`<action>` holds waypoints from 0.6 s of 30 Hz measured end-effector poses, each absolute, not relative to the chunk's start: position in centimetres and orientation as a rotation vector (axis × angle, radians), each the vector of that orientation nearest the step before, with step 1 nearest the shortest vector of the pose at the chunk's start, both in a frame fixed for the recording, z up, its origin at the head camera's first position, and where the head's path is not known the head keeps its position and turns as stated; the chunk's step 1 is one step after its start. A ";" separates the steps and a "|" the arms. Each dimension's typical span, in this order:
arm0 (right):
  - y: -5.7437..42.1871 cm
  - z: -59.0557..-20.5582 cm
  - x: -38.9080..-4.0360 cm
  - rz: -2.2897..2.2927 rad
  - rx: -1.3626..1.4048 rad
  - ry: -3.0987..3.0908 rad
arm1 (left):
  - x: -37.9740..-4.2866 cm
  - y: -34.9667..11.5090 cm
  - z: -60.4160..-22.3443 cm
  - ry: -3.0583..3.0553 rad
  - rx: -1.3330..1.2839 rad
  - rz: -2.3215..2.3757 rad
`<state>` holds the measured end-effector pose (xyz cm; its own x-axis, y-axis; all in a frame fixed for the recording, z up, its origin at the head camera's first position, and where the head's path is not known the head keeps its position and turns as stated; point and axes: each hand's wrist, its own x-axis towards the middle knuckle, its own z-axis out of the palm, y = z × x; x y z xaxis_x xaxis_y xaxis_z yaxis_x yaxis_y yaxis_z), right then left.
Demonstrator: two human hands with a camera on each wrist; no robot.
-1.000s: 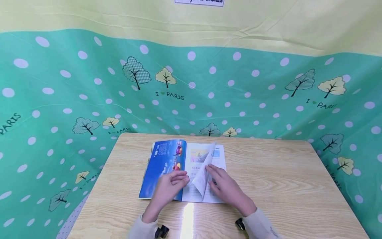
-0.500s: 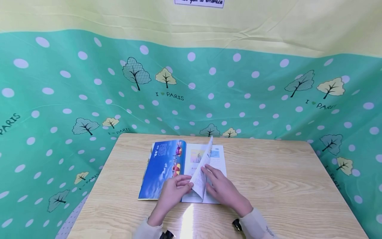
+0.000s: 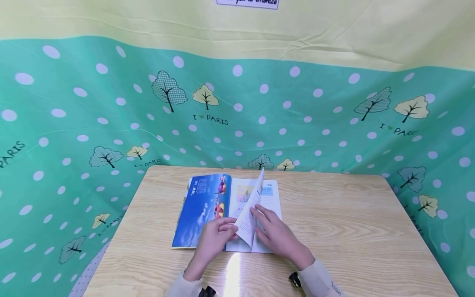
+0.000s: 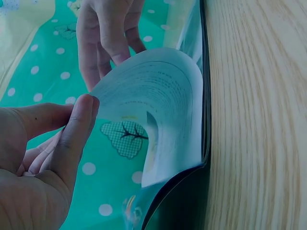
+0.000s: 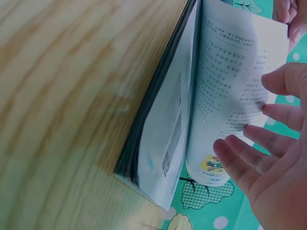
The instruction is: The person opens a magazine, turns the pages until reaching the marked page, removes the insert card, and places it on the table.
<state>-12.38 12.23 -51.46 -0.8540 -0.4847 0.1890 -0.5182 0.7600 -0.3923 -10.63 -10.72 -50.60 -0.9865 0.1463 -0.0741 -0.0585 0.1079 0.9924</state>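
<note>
Lying on wooden table (image 3: 352, 222), open book (image 3: 202, 210), dotted cloth (image 3: 250, 97) behind

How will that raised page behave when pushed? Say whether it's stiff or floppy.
Probably floppy: the page bows in a curve where the left hand pinches its edge. It looks thin along its edge, so it is likely light and could crease if pushed hard.

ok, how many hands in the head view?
2: the left hand pinches the raised page of the open book; the right hand is at that page's right side.
</note>
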 end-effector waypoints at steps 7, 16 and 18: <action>12.8 -51.3 -12.1 0.580 0.818 -2.880 | -10.5 -12.6 -50.0 2.242 -0.021 2.017; 14.6 -51.8 -11.7 0.514 0.796 -2.992 | -9.7 -17.7 -49.0 2.365 -0.271 2.062; 14.9 -52.0 -11.6 0.516 0.802 -3.001 | -9.5 -18.7 -48.9 2.381 -0.327 2.049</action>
<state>-11.57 14.93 -52.03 -0.8703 -0.4865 0.0763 -0.4841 0.8168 -0.3140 -9.49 -18.72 -48.89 -0.9784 -0.1672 -0.1218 -0.1454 0.1369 0.9798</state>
